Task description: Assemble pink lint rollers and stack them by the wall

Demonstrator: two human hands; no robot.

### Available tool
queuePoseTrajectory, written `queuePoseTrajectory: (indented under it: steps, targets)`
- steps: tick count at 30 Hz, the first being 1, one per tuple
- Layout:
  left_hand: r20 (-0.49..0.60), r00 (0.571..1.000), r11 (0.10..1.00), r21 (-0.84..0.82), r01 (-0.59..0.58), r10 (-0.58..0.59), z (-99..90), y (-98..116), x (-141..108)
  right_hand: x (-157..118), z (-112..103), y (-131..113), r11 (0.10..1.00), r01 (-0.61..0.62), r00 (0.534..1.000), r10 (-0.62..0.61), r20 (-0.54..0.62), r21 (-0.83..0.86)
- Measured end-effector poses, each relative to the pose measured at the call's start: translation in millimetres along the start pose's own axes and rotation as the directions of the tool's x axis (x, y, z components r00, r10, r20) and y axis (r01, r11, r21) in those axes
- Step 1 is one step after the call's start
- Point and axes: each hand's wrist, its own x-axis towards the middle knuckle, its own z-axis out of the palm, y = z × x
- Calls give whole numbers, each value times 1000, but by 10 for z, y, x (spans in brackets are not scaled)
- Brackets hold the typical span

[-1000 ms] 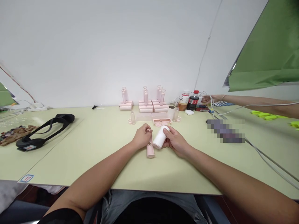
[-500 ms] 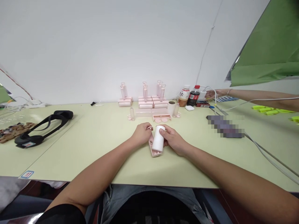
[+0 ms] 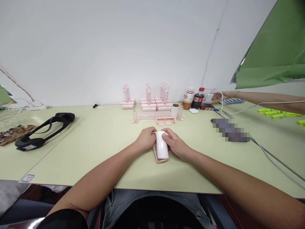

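Observation:
In my right hand is a white paper roll, like a lint roller refill, with the thumb on its near side and the fingers behind it. My left hand is closed on the upper end of a pink plastic case, a lint roller holder by its look. The roll stands tilted over the case and hides most of it. Further back lie an open pink case, a brown-cored roll and clear pink tube handles.
Pink rollers and upright handles stand in rows near the wall. To their right are two drink bottles and white cables, with another person's arm reaching in. A black headset lies left; a blurred dark object lies right.
The white roll has turned more upright and come slightly toward me, covering more of the pink case. Both hands have stayed nearly in place.

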Motion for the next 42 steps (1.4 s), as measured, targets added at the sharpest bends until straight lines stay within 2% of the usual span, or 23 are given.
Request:
queuePoseTrajectory:
  steps: [4, 8, 11, 15, 17, 18, 21, 26, 28, 30, 32, 34, 38, 42]
  targets:
    - [-49, 997, 997, -37, -69, 67, -15, 52, -38, 2, -4, -60, 988, -18, 1000, 21, -15, 156]
    - [-176, 953, 967, 110, -229, 246, -20, 157, -86, 1, 15, -162, 948, -1, 998, 19, -53, 319]
    - [-252, 872, 902, 224, -368, 419, -19, 219, -117, -20, 26, -203, 926, -9, 1000, 17, -16, 377]
    - [-312, 710, 772, 337, -538, 631, -34, 247, -148, -66, 2, -197, 927, -75, 986, 15, 164, 368]
    - [-317, 658, 728, 370, -577, 683, -47, 245, -157, -89, -15, -195, 929, -111, 974, 30, 226, 354]
    - [-316, 645, 716, 382, -584, 695, -53, 243, -159, -98, -21, -198, 928, -139, 966, 50, 255, 345]
    - [-283, 640, 693, 413, -591, 714, -71, 238, -161, -107, -32, -213, 935, -164, 955, 70, 288, 315]
    - [-147, 670, 667, 382, -640, 727, -137, 243, -164, -62, -94, -210, 958, -81, 983, 32, 178, 275]
    - [-85, 652, 639, 330, -695, 754, -182, 237, -164, -44, -148, -199, 963, -71, 986, 29, 162, 259]
    - [-32, 612, 594, 286, -752, 790, -229, 222, -161, -34, -203, -189, 967, -72, 983, 28, 181, 244]
    - [7, 579, 556, 270, -786, 815, -264, 204, -152, -35, -242, -179, 970, -89, 973, 36, 228, 227]
    - [45, 565, 535, 266, -802, 824, -282, 185, -140, -43, -258, -170, 971, -121, 955, 57, 291, 207]
    - [126, 584, 544, 249, -801, 802, -274, 160, -121, -68, -235, -162, 965, -183, 916, 99, 388, 185]
    - [174, 637, 583, 276, -764, 751, -263, 154, -133, -87, -202, -187, 960, -216, 897, 123, 425, 177]
